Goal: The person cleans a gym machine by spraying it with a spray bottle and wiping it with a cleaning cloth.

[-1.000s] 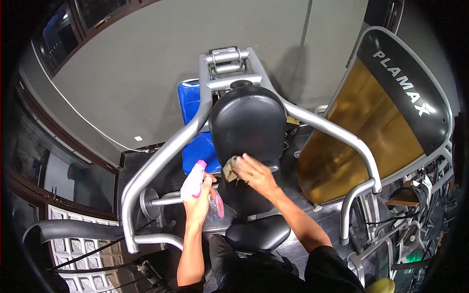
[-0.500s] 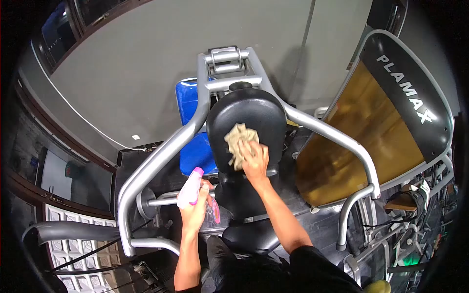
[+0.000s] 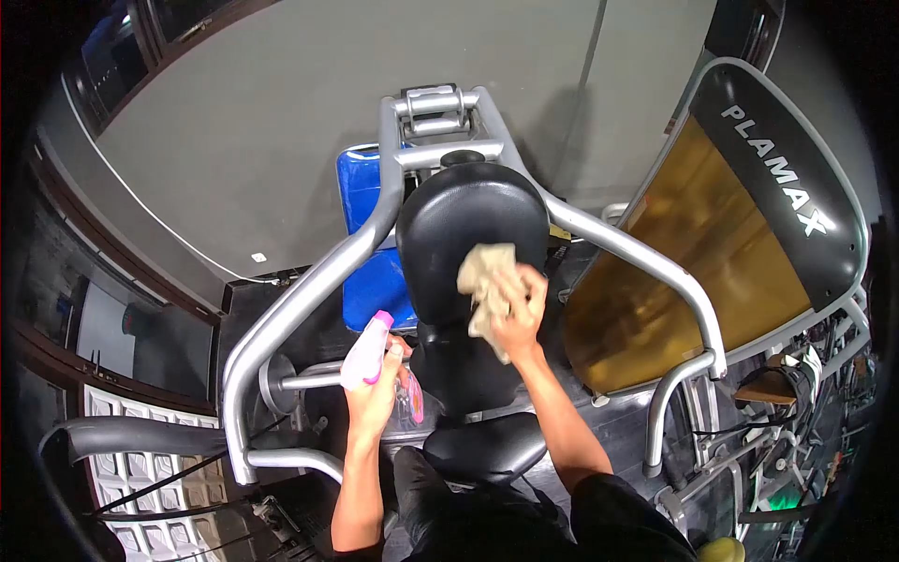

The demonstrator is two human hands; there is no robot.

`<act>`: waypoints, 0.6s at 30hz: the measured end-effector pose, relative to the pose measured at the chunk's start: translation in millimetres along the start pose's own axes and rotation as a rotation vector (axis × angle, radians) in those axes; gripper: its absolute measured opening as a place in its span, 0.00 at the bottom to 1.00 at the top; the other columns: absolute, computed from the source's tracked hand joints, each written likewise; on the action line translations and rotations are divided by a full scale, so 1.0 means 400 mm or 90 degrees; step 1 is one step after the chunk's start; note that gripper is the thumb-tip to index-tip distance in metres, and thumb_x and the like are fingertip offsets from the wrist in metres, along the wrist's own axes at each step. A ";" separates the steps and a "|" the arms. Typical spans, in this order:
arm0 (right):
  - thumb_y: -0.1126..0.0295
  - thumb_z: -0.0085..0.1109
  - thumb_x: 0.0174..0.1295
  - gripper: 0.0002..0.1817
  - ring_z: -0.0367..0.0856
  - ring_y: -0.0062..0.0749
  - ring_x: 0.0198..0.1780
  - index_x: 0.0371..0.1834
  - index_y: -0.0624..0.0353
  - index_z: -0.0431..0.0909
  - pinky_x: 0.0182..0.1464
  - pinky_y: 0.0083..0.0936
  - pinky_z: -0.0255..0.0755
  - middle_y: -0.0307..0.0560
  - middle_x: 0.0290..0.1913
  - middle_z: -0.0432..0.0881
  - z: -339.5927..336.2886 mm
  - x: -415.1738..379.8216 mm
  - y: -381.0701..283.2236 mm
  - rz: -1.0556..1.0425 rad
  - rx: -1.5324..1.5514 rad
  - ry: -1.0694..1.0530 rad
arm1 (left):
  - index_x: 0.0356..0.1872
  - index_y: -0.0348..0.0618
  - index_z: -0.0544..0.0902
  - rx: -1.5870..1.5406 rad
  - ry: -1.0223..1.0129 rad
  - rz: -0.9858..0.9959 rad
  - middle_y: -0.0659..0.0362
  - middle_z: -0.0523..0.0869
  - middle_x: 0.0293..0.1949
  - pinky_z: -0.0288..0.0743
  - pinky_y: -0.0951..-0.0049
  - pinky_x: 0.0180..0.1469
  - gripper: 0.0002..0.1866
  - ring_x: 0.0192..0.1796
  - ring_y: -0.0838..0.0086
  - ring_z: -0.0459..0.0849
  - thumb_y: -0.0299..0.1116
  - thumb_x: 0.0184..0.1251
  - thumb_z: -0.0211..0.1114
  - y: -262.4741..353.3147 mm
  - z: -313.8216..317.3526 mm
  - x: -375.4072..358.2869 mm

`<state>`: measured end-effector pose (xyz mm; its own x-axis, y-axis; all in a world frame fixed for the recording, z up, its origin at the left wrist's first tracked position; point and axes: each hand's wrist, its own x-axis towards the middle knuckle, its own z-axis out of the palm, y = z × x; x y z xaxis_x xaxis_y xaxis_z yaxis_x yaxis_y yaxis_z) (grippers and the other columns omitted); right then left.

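A crumpled beige cloth (image 3: 487,276) is in my right hand (image 3: 520,314), against the lower right part of a black padded backrest (image 3: 459,215). The fingers are bent over the cloth, somewhat blurred by motion. My left hand (image 3: 375,389) is wrapped round a spray bottle with a white and pink head (image 3: 368,351); its clear, pink-marked body hangs below the fist. The bottle is held left of the backrest, apart from it. Below the backrest lies the black seat pad (image 3: 485,448), close to my legs.
Silver tubular arms (image 3: 318,281) of the machine curve down on both sides. A tall panel lettered PLAMAX (image 3: 693,262) stands at the right. Behind is a blue pad (image 3: 375,290) near the grey wall (image 3: 281,122). White moulded panels (image 3: 140,478) lie at lower left.
My right hand has moved the cloth right and slightly down across the backrest. My left hand with the spray bottle has stayed almost in place.
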<state>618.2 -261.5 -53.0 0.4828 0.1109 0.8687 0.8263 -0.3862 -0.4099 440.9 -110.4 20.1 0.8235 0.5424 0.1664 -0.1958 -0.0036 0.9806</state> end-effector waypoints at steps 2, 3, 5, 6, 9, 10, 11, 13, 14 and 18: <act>0.85 0.55 0.41 0.31 0.67 0.50 0.58 0.54 0.54 0.78 0.60 0.39 0.64 0.57 0.54 0.68 0.033 0.095 -0.023 0.048 0.014 0.067 | 0.40 0.37 0.74 -0.015 0.006 0.002 0.56 0.79 0.32 0.68 0.79 0.23 0.11 0.19 0.79 0.75 0.35 0.68 0.61 -0.002 -0.001 0.003; 0.85 0.55 0.42 0.30 0.67 0.50 0.58 0.54 0.54 0.77 0.59 0.40 0.64 0.57 0.54 0.68 0.055 0.143 -0.028 0.061 -0.004 0.081 | 0.40 0.38 0.74 -0.015 0.005 0.004 0.56 0.79 0.32 0.68 0.79 0.23 0.10 0.20 0.79 0.74 0.35 0.68 0.60 -0.004 -0.002 0.005; 0.85 0.55 0.43 0.30 0.67 0.51 0.58 0.54 0.55 0.77 0.59 0.40 0.64 0.57 0.54 0.68 0.078 0.164 -0.024 0.074 -0.018 0.097 | 0.41 0.38 0.74 -0.013 0.008 0.008 0.56 0.79 0.33 0.68 0.79 0.23 0.10 0.20 0.79 0.74 0.34 0.68 0.60 -0.003 -0.006 0.005; 0.83 0.57 0.41 0.31 0.68 0.51 0.56 0.55 0.52 0.77 0.58 0.41 0.65 0.55 0.54 0.68 0.092 0.150 -0.003 0.061 -0.083 0.062 | 0.41 0.38 0.74 -0.015 0.011 0.001 0.56 0.79 0.33 0.68 0.79 0.23 0.10 0.20 0.79 0.75 0.34 0.68 0.60 -0.002 -0.004 0.005; 0.81 0.60 0.40 0.31 0.68 0.51 0.54 0.54 0.49 0.78 0.56 0.43 0.66 0.53 0.54 0.68 0.112 0.069 0.030 0.044 -0.138 0.011 | 0.41 0.38 0.74 -0.014 0.018 -0.005 0.56 0.79 0.33 0.68 0.79 0.24 0.10 0.21 0.79 0.75 0.34 0.68 0.60 0.001 -0.006 0.007; 0.80 0.61 0.41 0.29 0.69 0.52 0.53 0.53 0.49 0.79 0.55 0.44 0.67 0.52 0.54 0.69 0.102 0.013 0.035 0.046 -0.133 -0.006 | 0.41 0.39 0.74 -0.012 0.016 -0.010 0.56 0.79 0.33 0.68 0.79 0.24 0.10 0.21 0.79 0.75 0.34 0.68 0.60 0.000 -0.004 0.003; 0.80 0.62 0.41 0.29 0.69 0.52 0.53 0.52 0.49 0.78 0.55 0.43 0.67 0.52 0.55 0.69 0.094 -0.055 0.051 0.052 -0.132 -0.044 | 0.41 0.39 0.74 -0.016 0.014 -0.011 0.56 0.79 0.33 0.68 0.79 0.24 0.10 0.21 0.79 0.75 0.34 0.68 0.60 -0.003 -0.003 0.001; 0.81 0.62 0.42 0.29 0.69 0.53 0.54 0.53 0.49 0.77 0.55 0.42 0.68 0.53 0.54 0.69 0.058 -0.180 0.067 0.090 -0.139 -0.141 | 0.41 0.39 0.75 -0.029 0.007 -0.009 0.56 0.79 0.34 0.68 0.79 0.24 0.09 0.21 0.80 0.74 0.34 0.69 0.60 -0.013 -0.006 0.005; 0.82 0.61 0.42 0.30 0.70 0.54 0.55 0.54 0.49 0.76 0.55 0.42 0.69 0.53 0.54 0.69 0.031 -0.232 0.065 0.124 -0.146 -0.202 | 0.41 0.39 0.75 -0.029 0.006 -0.007 0.56 0.79 0.34 0.68 0.79 0.24 0.09 0.21 0.80 0.74 0.34 0.69 0.60 -0.017 -0.010 0.004; 0.85 0.55 0.43 0.29 0.72 0.56 0.57 0.53 0.53 0.73 0.55 0.42 0.71 0.56 0.53 0.69 -0.048 -0.288 0.067 0.295 -0.047 -0.244 | 0.55 0.36 0.76 -0.068 0.028 -0.028 0.59 0.82 0.33 0.67 0.82 0.23 0.17 0.20 0.82 0.74 0.31 0.67 0.62 -0.026 -0.012 0.008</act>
<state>578.9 -302.4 -158.6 0.8690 0.2331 0.4364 0.4894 -0.5346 -0.6890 442.8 -104.6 10.0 0.8091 0.5759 0.1168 -0.2180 0.1096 0.9698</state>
